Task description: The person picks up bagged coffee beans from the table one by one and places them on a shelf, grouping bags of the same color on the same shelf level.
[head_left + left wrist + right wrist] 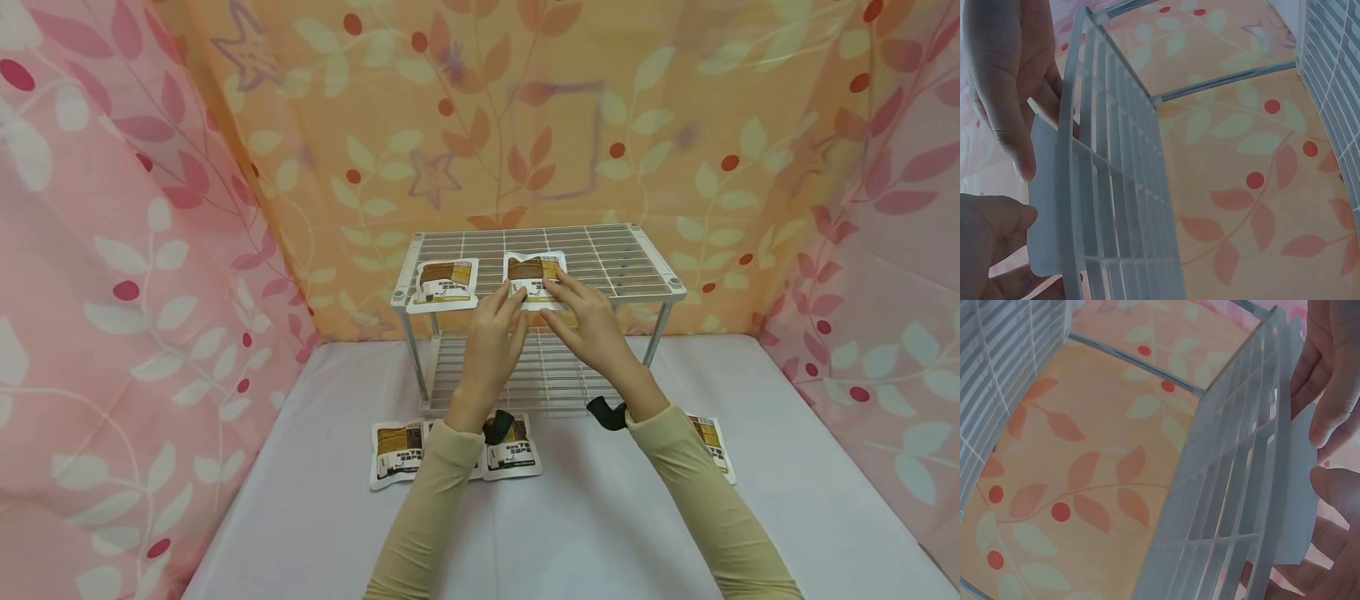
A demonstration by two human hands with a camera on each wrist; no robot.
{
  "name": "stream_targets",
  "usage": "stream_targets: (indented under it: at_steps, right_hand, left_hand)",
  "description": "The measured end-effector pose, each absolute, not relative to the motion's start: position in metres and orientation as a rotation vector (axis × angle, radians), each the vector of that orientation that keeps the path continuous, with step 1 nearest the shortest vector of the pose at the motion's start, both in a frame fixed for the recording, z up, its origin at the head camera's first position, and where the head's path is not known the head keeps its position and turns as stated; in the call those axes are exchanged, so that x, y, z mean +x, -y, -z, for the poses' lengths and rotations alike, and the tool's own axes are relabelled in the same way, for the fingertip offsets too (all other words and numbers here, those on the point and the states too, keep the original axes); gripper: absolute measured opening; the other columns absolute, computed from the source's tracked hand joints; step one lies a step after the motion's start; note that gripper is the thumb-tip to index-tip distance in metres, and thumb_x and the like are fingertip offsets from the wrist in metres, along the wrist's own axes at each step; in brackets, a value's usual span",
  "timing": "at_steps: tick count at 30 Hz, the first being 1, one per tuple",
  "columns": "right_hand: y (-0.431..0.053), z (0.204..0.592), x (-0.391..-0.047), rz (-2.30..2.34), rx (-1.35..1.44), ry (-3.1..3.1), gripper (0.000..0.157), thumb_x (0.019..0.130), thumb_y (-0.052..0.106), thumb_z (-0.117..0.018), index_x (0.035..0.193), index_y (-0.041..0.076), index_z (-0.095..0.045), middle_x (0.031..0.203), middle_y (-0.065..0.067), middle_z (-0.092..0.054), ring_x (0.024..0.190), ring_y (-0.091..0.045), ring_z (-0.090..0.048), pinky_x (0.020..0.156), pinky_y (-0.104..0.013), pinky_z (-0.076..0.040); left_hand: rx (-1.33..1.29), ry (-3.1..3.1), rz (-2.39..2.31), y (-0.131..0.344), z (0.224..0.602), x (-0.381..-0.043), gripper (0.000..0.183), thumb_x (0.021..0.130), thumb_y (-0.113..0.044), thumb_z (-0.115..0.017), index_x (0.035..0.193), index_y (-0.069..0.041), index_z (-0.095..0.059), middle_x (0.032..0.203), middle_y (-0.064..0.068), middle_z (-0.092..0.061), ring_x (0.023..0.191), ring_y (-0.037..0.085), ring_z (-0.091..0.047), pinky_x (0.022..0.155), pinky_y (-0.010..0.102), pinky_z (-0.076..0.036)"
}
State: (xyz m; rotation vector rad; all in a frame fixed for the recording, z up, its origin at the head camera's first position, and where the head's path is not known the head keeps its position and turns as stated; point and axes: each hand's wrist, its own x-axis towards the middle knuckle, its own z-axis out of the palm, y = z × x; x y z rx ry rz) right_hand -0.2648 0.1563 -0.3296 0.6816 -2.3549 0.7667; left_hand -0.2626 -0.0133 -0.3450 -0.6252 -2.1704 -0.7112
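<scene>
A white pouch with a brown and yellow print (534, 268) lies on the top shelf of a white wire rack (652, 297), at its front edge. My left hand (489, 340) touches the pouch's left side, and my right hand (594, 329) touches its right side, fingers mostly straight. In both wrist views the pouch's pale underside (1044, 200) sticks out past the shelf rim, with thumb tips at its outer edge. Some fingertips are hidden behind the shelf bars. A similar pouch (442, 283) lies to the left on the same shelf.
Below is the rack's lower wire shelf (555, 379). More pouches lie on the white table (300, 517) in front: one (397, 454) at left, another (513, 454) by my left wrist, one (714, 446) partly behind my right sleeve. Patterned cloth (360, 108) hangs behind and at both sides.
</scene>
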Motion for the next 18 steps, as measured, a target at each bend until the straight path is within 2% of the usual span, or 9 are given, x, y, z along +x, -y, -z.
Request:
stream_targets:
  at_steps: [7,18]
  right_hand:
    - [-0.1569,0.3299,-0.2685,-0.744,0.678,2.355,0.048,0.089,0.028,-0.062,0.132,0.009,-0.052,0.142,-0.017,-0.041,0.126,-0.038,-0.042,0.103,-0.060,-0.028]
    - [-0.1581,0.3267,-0.2656,-0.667,0.699,2.401,0.047,0.092,0.028,-0.058,0.134,0.009,-0.049,0.142,-0.018,-0.040,0.124,-0.040,-0.043,0.102,-0.062,-0.028]
  left_hand:
    - [-0.570,2.198,0.733,0.0110,0.3452,-0.2628,0.033,0.091,-0.017,-0.058,0.123,-0.008,-0.060,0.132,0.016,-0.052,0.115,0.027,-0.052,0.097,0.038,-0.044]
    - [-0.515,2.235,0.703,0.0079,0.3441,-0.2592,0.034,0.092,-0.018,-0.057,0.124,-0.008,-0.059,0.133,0.014,-0.052,0.116,0.026,-0.049,0.098,0.037,-0.044]
